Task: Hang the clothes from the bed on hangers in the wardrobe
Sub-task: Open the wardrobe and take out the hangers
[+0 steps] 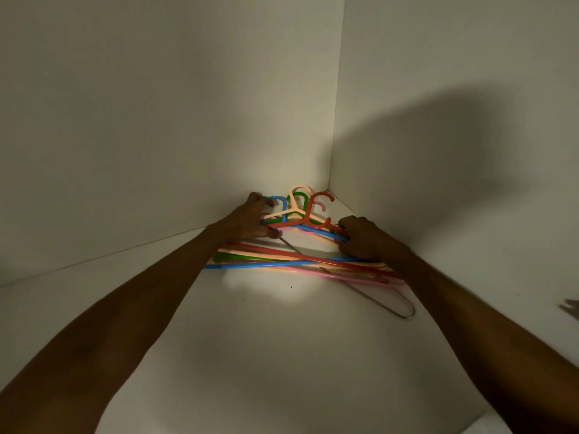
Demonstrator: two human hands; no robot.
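Observation:
A pile of several plastic hangers (300, 256) in red, blue, green, peach and pink lies in the back corner of a white wardrobe shelf (282, 355), hooks pointing at the corner. My left hand (250, 219) grips the pile's left shoulder ends near the blue hook. My right hand (363, 238) grips the right shoulder ends. A thin wire hanger (391, 305) lies under the pile, its loop sticking out toward the front right. No clothes are in sight.
The wardrobe's back wall (188, 120) and right side wall (454, 151) meet just behind the hangers. The compartment is dim, with a bright patch on the shelf in front of the pile. A dark shape (571, 308) shows at the right edge.

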